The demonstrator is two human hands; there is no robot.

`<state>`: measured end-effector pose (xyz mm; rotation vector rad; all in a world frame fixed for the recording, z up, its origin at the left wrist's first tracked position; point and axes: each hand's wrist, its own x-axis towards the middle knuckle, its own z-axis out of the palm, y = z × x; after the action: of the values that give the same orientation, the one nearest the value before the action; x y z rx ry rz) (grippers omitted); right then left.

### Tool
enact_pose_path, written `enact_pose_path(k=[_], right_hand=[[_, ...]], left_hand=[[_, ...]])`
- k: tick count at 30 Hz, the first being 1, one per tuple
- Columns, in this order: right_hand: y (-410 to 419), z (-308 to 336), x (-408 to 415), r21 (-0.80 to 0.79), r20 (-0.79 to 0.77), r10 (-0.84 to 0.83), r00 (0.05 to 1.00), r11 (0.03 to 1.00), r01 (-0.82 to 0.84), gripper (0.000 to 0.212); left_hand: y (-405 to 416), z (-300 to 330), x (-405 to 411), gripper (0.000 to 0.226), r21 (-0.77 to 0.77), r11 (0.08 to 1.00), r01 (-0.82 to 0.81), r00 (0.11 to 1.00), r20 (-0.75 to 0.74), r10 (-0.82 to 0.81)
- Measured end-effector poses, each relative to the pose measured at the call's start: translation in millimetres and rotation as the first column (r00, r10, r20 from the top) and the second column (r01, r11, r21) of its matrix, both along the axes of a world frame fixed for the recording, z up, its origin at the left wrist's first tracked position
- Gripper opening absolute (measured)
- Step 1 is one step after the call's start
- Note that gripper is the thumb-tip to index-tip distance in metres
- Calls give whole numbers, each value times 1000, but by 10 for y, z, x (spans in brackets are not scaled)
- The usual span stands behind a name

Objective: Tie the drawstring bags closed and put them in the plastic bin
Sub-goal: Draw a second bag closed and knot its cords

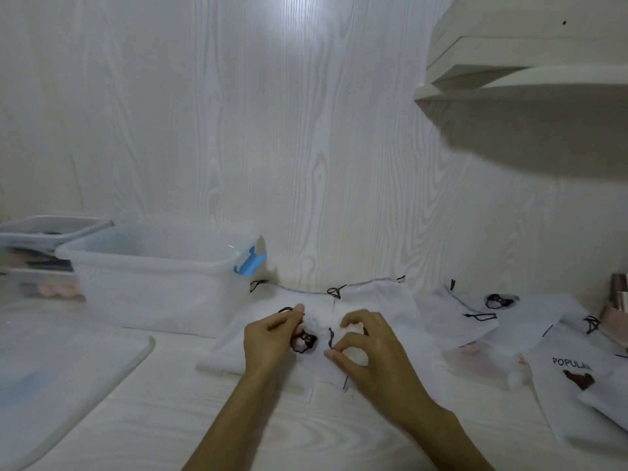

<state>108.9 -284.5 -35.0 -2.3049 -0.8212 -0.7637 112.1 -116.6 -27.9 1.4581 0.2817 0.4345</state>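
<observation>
Drawstring bag (323, 329) lies flat on the table (163, 413), just right of the plastic bin (153, 283). Left hand (272, 338) pinches its black cord (287, 311) between thumb and curled fingers; right hand (367, 348) pinches the bag's fabric beside another cord strand. More bags (509, 321) lie scattered further right of the bin, and a clear lid (61, 368) rests in front of it.

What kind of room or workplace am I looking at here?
Probably a small home packing or craft desk: a white wood-grain table holds many drawstring bags, a clear plastic bin waits at the left, and a white shelf hangs on the panelled wall.
</observation>
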Motion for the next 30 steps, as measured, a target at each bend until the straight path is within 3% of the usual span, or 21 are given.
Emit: enact_pose_path(k=[5, 7, 9, 12, 18, 22, 25, 30], right_hand=[[81, -20, -35, -20, 87, -44, 995, 999, 46, 25], [69, -15, -53, 52, -67, -70, 995, 996, 74, 25], [24, -4, -34, 242, -296, -38, 954, 964, 114, 25], [-37, -36, 30, 408, -422, 9, 907, 895, 181, 32], [-27, -112, 175, 368, -521, -124, 845, 860, 353, 23], [28, -108, 166, 296, -522, -170, 836, 883, 365, 35], [23, -136, 185, 252, -544, -182, 819, 896, 366, 28], [-35, -93, 126, 182, -623, -143, 769, 930, 320, 30]], left_hand=[[-89, 62, -67, 13, -147, 982, 119, 992, 58, -111], [-111, 68, -81, 16, -167, 977, 136, 989, 86, -123], [-89, 68, -74, 14, -226, 967, 117, 989, 119, -91], [-77, 67, -61, 13, -283, 955, 91, 988, 146, -51], [-8, -43, 67, 13, -509, 849, -139, 988, -16, 152], [-1, 13, 85, 17, -578, 811, -97, 980, 87, 179], [-36, 118, 31, 24, -512, 851, 112, 969, 246, 20], [-2, 220, -41, 24, -75, 979, 190, 945, 283, -162]])
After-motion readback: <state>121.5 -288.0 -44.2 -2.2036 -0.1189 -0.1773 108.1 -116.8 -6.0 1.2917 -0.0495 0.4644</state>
